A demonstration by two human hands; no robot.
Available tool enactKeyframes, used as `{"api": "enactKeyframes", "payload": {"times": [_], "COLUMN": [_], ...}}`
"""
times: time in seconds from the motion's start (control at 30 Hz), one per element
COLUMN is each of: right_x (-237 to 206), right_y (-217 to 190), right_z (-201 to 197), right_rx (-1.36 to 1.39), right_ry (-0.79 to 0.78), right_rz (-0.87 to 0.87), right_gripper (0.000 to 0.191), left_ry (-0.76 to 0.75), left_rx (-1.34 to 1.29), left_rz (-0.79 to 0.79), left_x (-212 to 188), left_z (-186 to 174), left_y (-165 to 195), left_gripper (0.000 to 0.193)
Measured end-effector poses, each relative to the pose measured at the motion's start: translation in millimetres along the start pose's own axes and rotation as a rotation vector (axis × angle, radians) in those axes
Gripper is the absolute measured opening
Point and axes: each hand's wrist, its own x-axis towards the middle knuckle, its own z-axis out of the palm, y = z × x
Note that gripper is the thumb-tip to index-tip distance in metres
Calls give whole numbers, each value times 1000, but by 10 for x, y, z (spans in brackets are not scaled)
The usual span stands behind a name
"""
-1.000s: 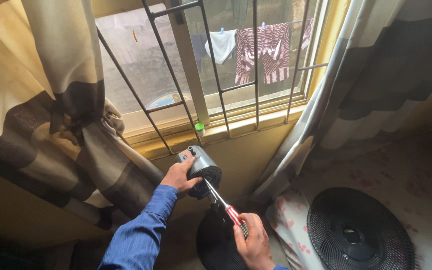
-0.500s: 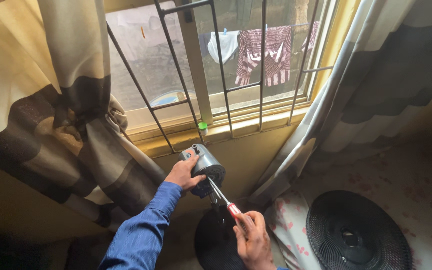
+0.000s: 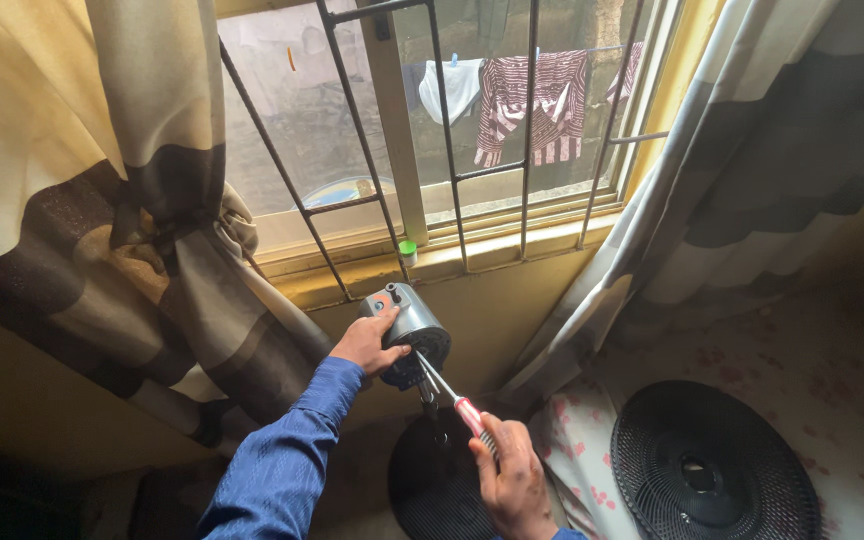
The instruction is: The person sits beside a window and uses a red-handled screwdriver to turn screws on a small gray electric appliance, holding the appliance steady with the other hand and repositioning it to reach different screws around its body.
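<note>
While the left hand [image 3: 370,343] grips the grey fan motor [image 3: 410,334] just below the window sill [image 3: 472,262], the right hand [image 3: 514,482] clasps a red-handled screwdriver [image 3: 452,398], its tip at the motor's underside. Steady work likely needs the motor held firm and the blade kept square. A black fan grille [image 3: 714,472] lies well right of the motor.

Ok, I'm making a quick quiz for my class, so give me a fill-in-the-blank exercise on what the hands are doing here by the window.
1. The left hand grips a grey ____ housing.
2. The right hand holds a screwdriver with a ____ handle.
3. A round black fan grille lies to the ____ of the right hand.
4. A small green-capped bottle stands on the ____.

Missing words: motor; red; right; windowsill
</note>
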Motion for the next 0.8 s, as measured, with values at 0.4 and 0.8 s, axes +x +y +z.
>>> {"api": "enactKeyframes", "payload": {"times": [0.4,0.8], "right_x": [24,-12], "right_y": [-25,113], "right_z": [15,43], "right_rx": [27,65], "right_ry": [-40,-40], "right_rz": [-209,-79], "right_gripper": [35,30], "left_ry": [-3,7], "left_rx": [9,40], "left_rz": [-36,-68], "left_x": [-17,-11], "left_z": [-4,3], "left_y": [51,123], "left_gripper": [79,80]}}
